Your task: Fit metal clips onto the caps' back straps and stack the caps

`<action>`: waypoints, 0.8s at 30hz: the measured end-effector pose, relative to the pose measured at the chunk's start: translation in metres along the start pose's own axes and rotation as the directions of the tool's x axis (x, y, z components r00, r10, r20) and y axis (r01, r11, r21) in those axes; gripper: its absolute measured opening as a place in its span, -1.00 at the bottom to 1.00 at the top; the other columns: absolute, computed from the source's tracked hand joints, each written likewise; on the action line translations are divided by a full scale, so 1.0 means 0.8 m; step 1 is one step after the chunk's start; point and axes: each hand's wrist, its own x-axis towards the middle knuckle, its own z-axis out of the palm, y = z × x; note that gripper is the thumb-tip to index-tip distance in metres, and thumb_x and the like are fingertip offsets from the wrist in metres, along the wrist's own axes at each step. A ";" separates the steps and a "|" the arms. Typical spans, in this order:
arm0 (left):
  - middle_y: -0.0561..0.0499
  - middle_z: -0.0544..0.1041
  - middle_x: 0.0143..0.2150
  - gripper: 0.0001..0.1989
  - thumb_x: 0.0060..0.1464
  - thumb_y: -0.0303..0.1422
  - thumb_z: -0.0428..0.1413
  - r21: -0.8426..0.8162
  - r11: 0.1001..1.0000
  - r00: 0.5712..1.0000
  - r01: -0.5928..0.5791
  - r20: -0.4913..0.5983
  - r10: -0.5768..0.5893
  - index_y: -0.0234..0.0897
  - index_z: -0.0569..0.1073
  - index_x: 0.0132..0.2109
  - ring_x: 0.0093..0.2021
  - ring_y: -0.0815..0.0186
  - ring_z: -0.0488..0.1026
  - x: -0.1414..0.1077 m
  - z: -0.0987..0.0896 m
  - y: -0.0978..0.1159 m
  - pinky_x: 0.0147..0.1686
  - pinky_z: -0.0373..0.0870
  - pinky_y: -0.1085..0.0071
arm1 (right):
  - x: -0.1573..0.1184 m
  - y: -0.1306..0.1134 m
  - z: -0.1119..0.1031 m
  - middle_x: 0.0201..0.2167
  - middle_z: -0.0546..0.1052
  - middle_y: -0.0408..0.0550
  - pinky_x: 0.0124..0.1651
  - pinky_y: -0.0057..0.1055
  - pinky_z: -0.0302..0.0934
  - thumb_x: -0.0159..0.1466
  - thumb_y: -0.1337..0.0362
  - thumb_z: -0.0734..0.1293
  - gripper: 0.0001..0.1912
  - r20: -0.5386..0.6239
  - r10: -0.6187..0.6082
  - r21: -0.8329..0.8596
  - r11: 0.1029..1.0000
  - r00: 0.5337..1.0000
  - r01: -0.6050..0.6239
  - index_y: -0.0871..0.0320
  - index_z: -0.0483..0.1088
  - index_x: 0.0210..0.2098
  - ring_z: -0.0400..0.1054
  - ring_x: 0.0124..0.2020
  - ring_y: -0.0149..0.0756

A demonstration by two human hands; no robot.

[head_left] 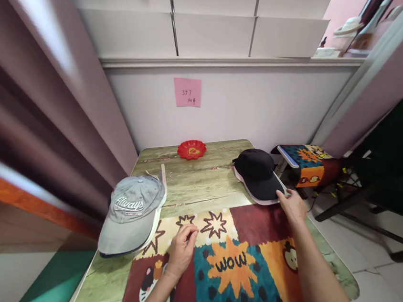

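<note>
At the table's right side, my right hand (292, 206) pinches the tip of the brim of a black baseball cap (257, 169). A pale pink or white brim (251, 193) shows beneath this cap. My left hand (181, 252) is over the patterned mat, fingers curled and thumb against the index finger, with nothing visible in it. To its left sits a grey baseball cap (131, 218) with "Always" lettering, its brim toward me. A whitish brim edge and a dark one peek out from under it.
The wood-patterned table (205, 180) carries a bright mat (263, 277) marked "WOW" and a red scalloped dish (192, 149) at the back. A pink note (187, 92) is stuck on the wall behind. Curtains (83, 110) hang at the left; a dark chair (395, 157) stands at the right.
</note>
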 end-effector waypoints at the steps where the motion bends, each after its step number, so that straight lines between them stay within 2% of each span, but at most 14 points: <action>1: -0.08 0.58 -0.18 -0.78 0.25 -0.24 0.03 -0.001 1.000 1.000 -0.005 0.001 0.005 -0.21 0.51 -0.26 -0.10 0.16 0.53 0.000 0.000 -0.002 -0.03 0.44 0.24 | -0.001 -0.001 -0.006 0.07 0.46 0.36 0.15 0.22 0.22 0.12 0.04 0.44 -0.43 -0.046 -0.087 -0.153 0.985 0.995 0.079 0.23 0.45 0.04 0.36 0.13 0.27; 3: -0.08 0.58 -0.18 -0.78 0.25 -0.24 0.03 0.002 1.000 1.000 -0.012 -0.003 0.012 -0.22 0.51 -0.26 -0.11 0.17 0.53 0.000 0.001 -0.004 -0.03 0.44 0.25 | -0.005 -0.006 -0.009 0.27 0.29 0.38 0.25 0.21 0.08 0.17 -0.09 0.36 -0.27 -0.078 -0.291 -0.420 0.877 0.953 0.234 0.24 0.35 0.20 0.20 0.27 0.31; 4: -0.08 0.58 -0.19 -0.78 0.25 -0.25 0.03 0.005 1.000 1.000 -0.013 -0.004 0.014 -0.22 0.51 -0.26 -0.11 0.17 0.53 0.000 0.002 -0.004 -0.03 0.44 0.25 | -0.007 -0.010 -0.006 0.32 0.22 0.38 0.27 0.19 0.05 0.20 -0.15 0.32 -0.19 -0.049 -0.379 -0.500 0.810 0.924 0.305 0.25 0.27 0.27 0.15 0.30 0.29; 6: -0.07 0.57 -0.20 -0.79 0.25 -0.25 0.03 0.012 1.000 1.000 -0.014 -0.005 0.014 -0.22 0.51 -0.26 -0.11 0.17 0.53 0.001 0.003 -0.004 -0.03 0.43 0.26 | -0.014 -0.018 0.008 0.37 0.14 0.37 0.27 0.16 0.04 0.19 -0.27 0.27 -0.04 0.041 -0.450 -0.550 0.736 0.892 0.396 0.24 0.14 0.36 0.07 0.35 0.26; 10: -0.08 0.57 -0.19 -0.79 0.26 -0.26 0.03 0.013 1.000 1.000 -0.013 0.003 0.013 -0.21 0.50 -0.27 -0.10 0.18 0.52 -0.001 0.003 -0.003 -0.03 0.43 0.26 | -0.032 -0.015 0.051 0.41 0.05 0.35 0.21 0.26 0.03 0.10 -0.36 0.28 0.12 0.182 -0.370 -0.610 0.684 0.911 0.399 0.15 -0.05 0.44 -0.04 0.37 0.30; 14: -0.08 0.57 -0.15 -0.80 0.26 -0.27 0.03 0.009 1.000 1.000 -0.010 0.010 0.010 -0.21 0.50 -0.26 -0.07 0.18 0.52 -0.004 0.003 -0.006 -0.01 0.42 0.26 | -0.044 0.002 0.079 0.42 -0.01 0.37 0.20 0.31 -0.03 0.13 -0.31 0.30 0.15 0.166 -0.393 -0.681 0.617 0.904 0.394 0.17 -0.17 0.47 -0.14 0.38 0.35; 20: -0.08 0.55 -0.19 -0.82 0.26 -0.33 0.03 -0.002 1.000 1.000 -0.001 -0.008 0.001 -0.23 0.49 -0.28 -0.11 0.21 0.51 -0.007 0.006 -0.003 -0.04 0.42 0.28 | -0.037 0.014 0.094 0.38 0.06 0.44 0.13 0.34 0.01 0.18 -0.32 0.24 0.09 0.060 -0.457 -0.676 0.635 0.888 0.373 0.22 -0.10 0.46 -0.02 0.29 0.41; 24: -0.05 0.54 -0.24 -0.86 0.21 -0.38 0.05 -0.027 0.999 0.999 0.030 -0.042 -0.031 -0.23 0.49 -0.28 -0.17 0.24 0.51 -0.014 0.010 -0.001 -0.10 0.43 0.32 | -0.039 0.015 0.090 0.32 0.16 0.51 0.13 0.45 -0.08 0.16 -0.38 0.21 0.11 0.040 -0.489 -0.619 0.673 0.872 0.406 0.27 -0.02 0.43 -0.01 0.29 0.50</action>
